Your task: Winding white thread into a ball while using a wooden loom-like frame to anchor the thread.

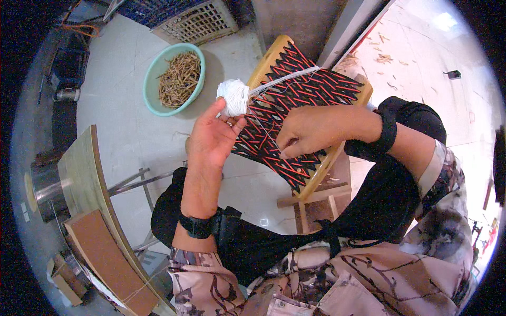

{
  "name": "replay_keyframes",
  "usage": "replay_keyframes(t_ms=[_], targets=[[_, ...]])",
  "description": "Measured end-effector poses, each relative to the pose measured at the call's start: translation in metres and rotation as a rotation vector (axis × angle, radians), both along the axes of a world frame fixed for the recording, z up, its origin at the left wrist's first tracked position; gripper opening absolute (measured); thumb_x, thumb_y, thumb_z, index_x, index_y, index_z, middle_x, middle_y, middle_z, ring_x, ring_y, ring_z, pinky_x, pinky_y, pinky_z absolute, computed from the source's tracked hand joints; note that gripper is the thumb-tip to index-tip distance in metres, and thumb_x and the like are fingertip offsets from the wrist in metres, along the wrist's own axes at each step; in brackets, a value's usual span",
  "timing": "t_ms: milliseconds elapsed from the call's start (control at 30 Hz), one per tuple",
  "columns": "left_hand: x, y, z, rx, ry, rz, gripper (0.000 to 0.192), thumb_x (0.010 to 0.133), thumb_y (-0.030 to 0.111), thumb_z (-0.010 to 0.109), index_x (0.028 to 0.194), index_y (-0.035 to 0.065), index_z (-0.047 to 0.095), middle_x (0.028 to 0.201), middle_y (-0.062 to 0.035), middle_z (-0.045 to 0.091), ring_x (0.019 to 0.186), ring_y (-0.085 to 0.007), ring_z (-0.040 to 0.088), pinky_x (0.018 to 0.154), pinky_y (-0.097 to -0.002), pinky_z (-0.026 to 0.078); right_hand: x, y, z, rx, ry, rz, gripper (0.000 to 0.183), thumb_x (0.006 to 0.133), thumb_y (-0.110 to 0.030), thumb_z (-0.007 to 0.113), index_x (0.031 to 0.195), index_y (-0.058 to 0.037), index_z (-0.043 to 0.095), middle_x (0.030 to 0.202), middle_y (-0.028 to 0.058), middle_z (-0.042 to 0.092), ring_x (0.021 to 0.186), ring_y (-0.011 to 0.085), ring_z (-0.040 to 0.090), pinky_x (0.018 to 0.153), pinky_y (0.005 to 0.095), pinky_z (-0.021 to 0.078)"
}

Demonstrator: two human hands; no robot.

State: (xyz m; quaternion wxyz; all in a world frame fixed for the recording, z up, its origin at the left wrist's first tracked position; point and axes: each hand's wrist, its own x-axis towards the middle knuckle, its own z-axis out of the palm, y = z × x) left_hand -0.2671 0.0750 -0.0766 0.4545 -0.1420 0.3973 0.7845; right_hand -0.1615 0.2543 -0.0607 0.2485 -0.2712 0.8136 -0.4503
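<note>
My left hand (215, 136) holds a ball of white thread (234, 96) between thumb and fingers. From the ball a single strand (264, 130) runs down to my right hand (316, 128), where thumb and bent fingers pinch it. Under both hands is a wooden-framed panel with black and red cord weaving (292, 106), perhaps a stool seat; my right hand covers part of it. A bundle of white strands (286, 80) stretches from near the ball to the panel's far edge. The pale wooden side rails (322, 172) look varnished.
A light green basin (148, 93) of short brown pieces stands on the tiled floor. Behind it is a plastic crate (195, 21). A wooden tabletop (81, 170) with a cardboard piece (110, 260) is at left. Beneath the panel's near corner lies a wooden frame (312, 199). Shavings (384, 58) litter the floor.
</note>
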Motion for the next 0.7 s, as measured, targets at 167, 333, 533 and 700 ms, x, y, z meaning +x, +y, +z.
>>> replay_keyframes(t_ms=[167,333,533,700], targets=[[-0.001,-0.003,-0.002,0.045,-0.058,0.018,0.033,0.076,0.014,0.057,0.105,0.0034,0.046,0.096,-0.0106,0.052,0.083,-0.0235,0.052,0.069,-0.0333,0.046,0.002,-0.005,0.005,-0.054,-0.004,-0.061,0.026,0.076,-0.019,0.05,0.064,0.004,0.05,0.055,0.0176,0.048,0.051,0.0297,0.047,0.052,0.0374,0.0361],[-0.002,-0.001,-0.001,0.106,-0.147,0.045,0.034,0.076,0.015,0.057,0.105,0.0026,0.046,0.096,-0.012,0.051,0.083,-0.0248,0.052,0.069,-0.0338,0.047,0.002,-0.007,0.008,-0.023,-0.022,-0.052,0.026,0.075,-0.019,0.051,0.064,0.0038,0.05,0.055,0.0173,0.048,0.051,0.0296,0.047,0.052,0.037,0.0363],[-0.002,-0.001,-0.006,0.17,-0.214,-0.008,0.034,0.076,0.014,0.057,0.106,0.0035,0.046,0.096,-0.012,0.051,0.085,-0.0246,0.052,0.07,-0.0346,0.047,0.004,-0.006,-0.001,0.04,0.045,-0.038,0.026,0.075,-0.022,0.051,0.066,0.0031,0.052,0.055,0.0164,0.049,0.053,0.0296,0.051,0.053,0.0377,0.0388],[0.005,0.005,-0.004,0.005,0.126,0.009,0.03,0.077,0.011,0.053,0.105,0.0065,0.045,0.101,-0.0081,0.052,0.089,-0.0198,0.052,0.078,-0.0361,0.044,0.005,-0.003,0.003,0.282,0.092,-0.227,0.028,0.077,-0.027,0.051,0.071,0.0003,0.055,0.06,0.015,0.052,0.059,0.0301,0.054,0.056,0.0381,0.0423]])
